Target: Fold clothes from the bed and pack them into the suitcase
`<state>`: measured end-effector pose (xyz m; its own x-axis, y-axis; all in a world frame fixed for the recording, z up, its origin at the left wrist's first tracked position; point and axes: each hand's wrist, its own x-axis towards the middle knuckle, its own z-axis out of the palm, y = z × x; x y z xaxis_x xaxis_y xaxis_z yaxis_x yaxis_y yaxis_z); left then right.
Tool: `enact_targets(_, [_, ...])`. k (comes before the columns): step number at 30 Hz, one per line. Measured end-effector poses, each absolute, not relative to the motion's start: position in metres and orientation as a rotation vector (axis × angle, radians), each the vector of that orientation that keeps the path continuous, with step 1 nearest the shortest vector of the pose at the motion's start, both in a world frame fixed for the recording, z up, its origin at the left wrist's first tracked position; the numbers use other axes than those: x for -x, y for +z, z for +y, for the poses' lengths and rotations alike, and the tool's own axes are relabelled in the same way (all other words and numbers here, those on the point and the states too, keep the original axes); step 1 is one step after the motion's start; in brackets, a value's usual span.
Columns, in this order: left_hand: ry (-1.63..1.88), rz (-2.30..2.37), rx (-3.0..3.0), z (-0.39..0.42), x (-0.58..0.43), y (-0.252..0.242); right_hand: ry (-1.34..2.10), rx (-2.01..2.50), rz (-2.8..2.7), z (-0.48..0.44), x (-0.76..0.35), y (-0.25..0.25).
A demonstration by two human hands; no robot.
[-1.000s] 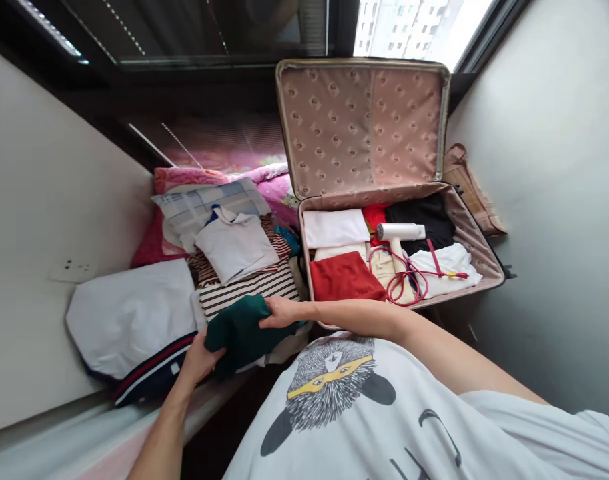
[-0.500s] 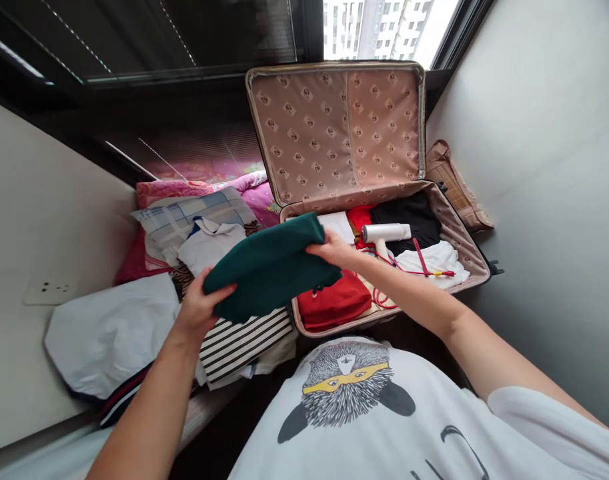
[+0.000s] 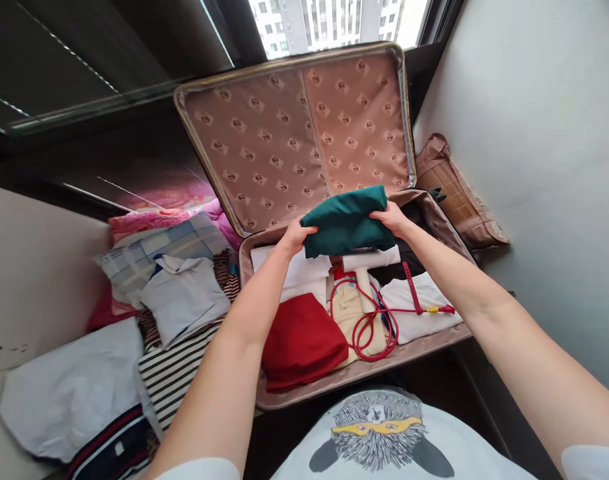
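Note:
A folded dark green garment (image 3: 349,223) is stretched between both hands over the back half of an open suitcase (image 3: 284,400). My left hand (image 3: 295,237) pinches its left edge; my right hand (image 3: 390,218) grips the right edge. Below the garment lies a white hair dryer (image 3: 371,259), partly covered by it. Folded red cloth (image 3: 304,340) fills the front left corner of the case, with white cloth (image 3: 304,270) behind it. A coiled red cord (image 3: 369,337) rests on cream clothing (image 3: 345,310). White clothing (image 3: 419,303) and black clothing (image 3: 409,260) lie at the right.
Left of the case are a folded white shirt (image 3: 184,293), a striped garment (image 3: 171,373), a plaid item (image 3: 164,247) and a large white garment (image 3: 79,387). The raised lid (image 3: 294,140) leans by the window. A brown woven bundle (image 3: 454,190) stands between case and wall.
Both hands have carried the green garment rightward, from above the clothes pile to over the suitcase. The view has shifted, bringing the case closer to centre.

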<state>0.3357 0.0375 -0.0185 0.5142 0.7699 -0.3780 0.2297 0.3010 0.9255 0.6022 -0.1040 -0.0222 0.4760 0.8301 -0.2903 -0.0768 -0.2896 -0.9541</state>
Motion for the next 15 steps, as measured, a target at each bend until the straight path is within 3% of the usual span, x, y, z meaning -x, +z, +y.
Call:
enact_targets(4, [0.178, 1.323, -1.759, 0.029, -0.368, -0.06, 1.046, 1.926, -0.653, -0.107, -0.623, -0.085])
enact_targets(8, [0.024, 1.487, -2.262, -0.001, -0.376, -0.063, 1.031, 2.133, -0.753, -0.11, -0.632, -0.11])
enact_targets(12, [0.096, 1.026, -2.755, -0.017, -0.369, -0.054, 0.727, 2.37, -1.204, -0.12, -0.63, -0.095])
enact_targets(15, [-0.13, 0.611, -2.855, -0.011, -0.364, -0.066, 0.537, 2.381, -1.583, -0.13, -0.624, -0.083])
